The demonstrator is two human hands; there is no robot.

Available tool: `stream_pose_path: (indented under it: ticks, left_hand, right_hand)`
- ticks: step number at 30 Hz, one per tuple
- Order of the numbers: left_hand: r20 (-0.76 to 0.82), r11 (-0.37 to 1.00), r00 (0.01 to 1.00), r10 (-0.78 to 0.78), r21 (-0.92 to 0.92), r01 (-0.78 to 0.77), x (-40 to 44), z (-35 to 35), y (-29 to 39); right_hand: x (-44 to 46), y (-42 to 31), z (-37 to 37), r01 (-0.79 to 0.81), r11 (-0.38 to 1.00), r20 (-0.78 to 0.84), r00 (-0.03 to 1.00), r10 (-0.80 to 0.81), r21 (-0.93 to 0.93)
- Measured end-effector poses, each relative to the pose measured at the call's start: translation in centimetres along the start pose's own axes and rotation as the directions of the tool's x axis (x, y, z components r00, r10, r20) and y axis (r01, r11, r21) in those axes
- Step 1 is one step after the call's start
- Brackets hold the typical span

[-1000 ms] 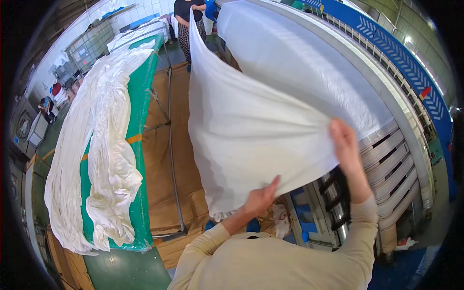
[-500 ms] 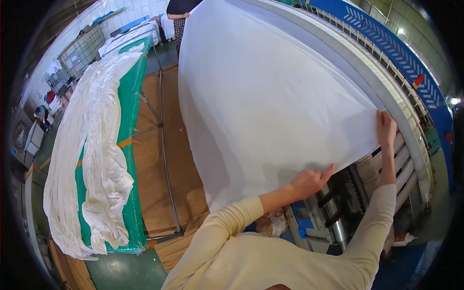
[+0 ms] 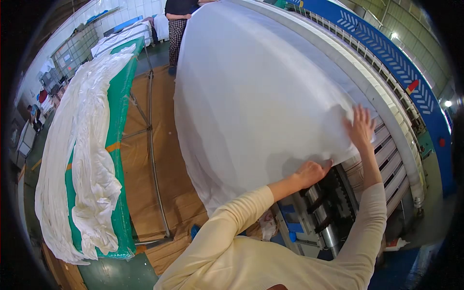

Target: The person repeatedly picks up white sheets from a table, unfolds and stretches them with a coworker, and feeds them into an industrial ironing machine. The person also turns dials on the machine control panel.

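A large white sheet [image 3: 251, 96] stretches from my hands to a co-worker [image 3: 180, 29] at the far end, whose hands hold its far edge. My left hand [image 3: 311, 174] is closed on the near edge of the sheet, fingers curled and thumb pointing right. Over the right corner of the sheet, my right hand [image 3: 360, 126] is open, its fingers spread; whether the palm touches the cloth is hard to tell. The sheet's right side lies along the pale feed belts [image 3: 384, 150] of a long machine, and its left side hangs down in folds.
Crumpled white sheets [image 3: 94, 193] lie on a green-covered table [image 3: 118, 203] at left. A metal frame [image 3: 153, 159] stands over brown floor covering [image 3: 137, 169]. A metal roller [image 3: 321, 220] sits below my hands. The machine's blue guard [image 3: 386, 58] runs along the right. Another person [image 3: 35, 117] is far left.
My right hand has let go of the sheet's corner, moved slightly left and spread its fingers. My left hand keeps hold of the edge. The co-worker shows more fully in view.
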State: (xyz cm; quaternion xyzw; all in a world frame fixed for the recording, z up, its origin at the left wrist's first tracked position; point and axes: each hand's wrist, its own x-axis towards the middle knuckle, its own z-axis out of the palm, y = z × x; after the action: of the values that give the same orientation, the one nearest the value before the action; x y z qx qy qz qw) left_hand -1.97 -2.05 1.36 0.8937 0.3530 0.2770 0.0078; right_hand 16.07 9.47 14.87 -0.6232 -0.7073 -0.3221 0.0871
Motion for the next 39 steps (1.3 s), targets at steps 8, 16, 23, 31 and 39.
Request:
stream_pose_path:
  ticks: [8, 16, 23, 31, 39]
  left_hand:
    - [-0.103, 0.959, 0.994, 0.026, -0.278, -0.054, -3.3, -0.7, 1.4]
    - [0.195, 0.776, 0.877, -0.439, -0.409, 0.48, -24.2, 0.2, -4.0]
    - [0.091, 0.456, 0.501, -0.861, -0.3, 0.838, -42.8, -2.4, -2.8]
    - [-0.302, 0.189, 0.127, -0.945, -0.184, 0.965, -55.3, -8.1, -2.1]
    - [-0.698, -0.192, -0.082, -0.711, 0.081, 0.978, -73.2, -22.0, -4.5]
  right_hand:
    - [-0.1, 2.2, 4.0, -0.067, 0.94, 0.123, 0.992, 0.027, 0.335]
    - [-8.0, -5.4, -1.8, 0.154, 0.788, -0.289, 0.957, 0.032, 0.596]
    - [-21.3, -17.7, 4.3, -0.248, 0.068, 0.126, 0.685, 0.717, 0.966]
    - [-22.4, -27.0, 17.0, -0.613, -0.365, 0.669, 0.742, 0.04, 0.701]
    - [-27.5, -27.6, 6.2, -0.459, -0.156, 0.478, 0.87, 0.124, 0.875]
